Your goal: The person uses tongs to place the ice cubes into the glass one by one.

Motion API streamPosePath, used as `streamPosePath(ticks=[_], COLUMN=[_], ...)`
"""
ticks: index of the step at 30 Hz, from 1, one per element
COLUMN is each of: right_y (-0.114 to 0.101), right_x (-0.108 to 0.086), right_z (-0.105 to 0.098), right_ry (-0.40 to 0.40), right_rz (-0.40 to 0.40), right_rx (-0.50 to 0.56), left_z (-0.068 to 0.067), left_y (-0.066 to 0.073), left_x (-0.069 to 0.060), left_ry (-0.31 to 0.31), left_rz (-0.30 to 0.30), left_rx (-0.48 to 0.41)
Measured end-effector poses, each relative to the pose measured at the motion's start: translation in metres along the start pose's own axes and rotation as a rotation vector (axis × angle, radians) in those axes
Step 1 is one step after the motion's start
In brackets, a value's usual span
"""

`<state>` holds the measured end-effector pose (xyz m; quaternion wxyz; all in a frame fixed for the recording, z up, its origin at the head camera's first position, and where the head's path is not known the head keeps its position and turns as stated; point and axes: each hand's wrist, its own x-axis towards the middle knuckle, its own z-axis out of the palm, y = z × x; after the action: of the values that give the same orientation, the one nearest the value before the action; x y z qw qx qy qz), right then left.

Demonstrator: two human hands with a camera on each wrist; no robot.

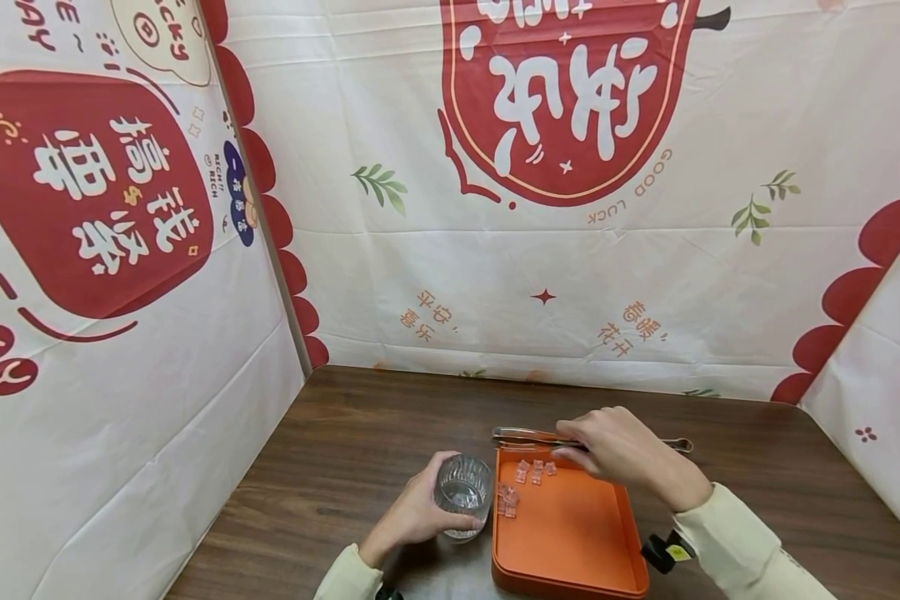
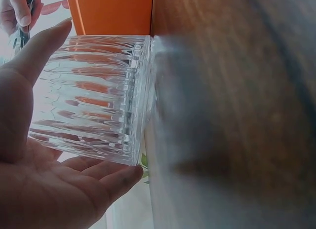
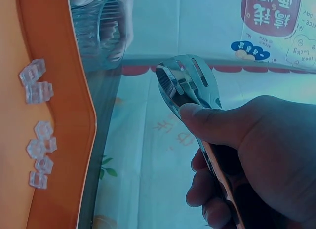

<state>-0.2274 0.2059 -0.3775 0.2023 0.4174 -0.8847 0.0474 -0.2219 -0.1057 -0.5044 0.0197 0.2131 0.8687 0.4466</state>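
Just left of the tray (image 1: 570, 546), the left hand (image 1: 420, 507) is wrapped round a ribbed glass (image 1: 465, 487) on the tabletop (image 1: 360, 442), so close that I can't call whether glass and tray touch! First danger: if that grip slackens, a bump against the tray wall could tip the glass.

Into the tray we go, and clear cubes (image 1: 507, 501) are bunched along its left side and toward its far left corner. Small and crowded, these could skid or scatter if metal met them at a poor angle; a careless squeeze might pop one over the wall.

Over the tray's far edge, tips pointing left, are the tongs (image 3: 192, 88), clasped in the right hand (image 1: 618, 450), no cube visible at their tips. A sweep too low could clip the rim or clatter into the glass.

The tally, left to right: one glass, one tray, two clumps of cubes, at least seven in all though overlaps hide the exact figure, one pair of tongs, and two hands, both occupied.
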Motion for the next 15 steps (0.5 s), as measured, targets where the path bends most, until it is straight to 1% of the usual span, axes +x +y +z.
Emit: streamPosePath(ticks=[5,11,15], right_y=[-0.003,-0.007,-0.01], right_x=[0.006,0.013,0.016], right_z=[-0.001,-0.002,-0.002], right_ry=[0.01,0.058,0.072], right_rz=[-0.006,-0.048,-0.063], right_rx=[0.007,0.008,0.012], left_z=[0.0,0.0,0.0], left_y=[0.002,0.002,0.002], left_x=[0.0,0.0,0.0], left_ry=[0.001,0.005,0.002], left_rz=[-0.002,0.011,-0.001], left_rx=[0.015,0.021,0.017])
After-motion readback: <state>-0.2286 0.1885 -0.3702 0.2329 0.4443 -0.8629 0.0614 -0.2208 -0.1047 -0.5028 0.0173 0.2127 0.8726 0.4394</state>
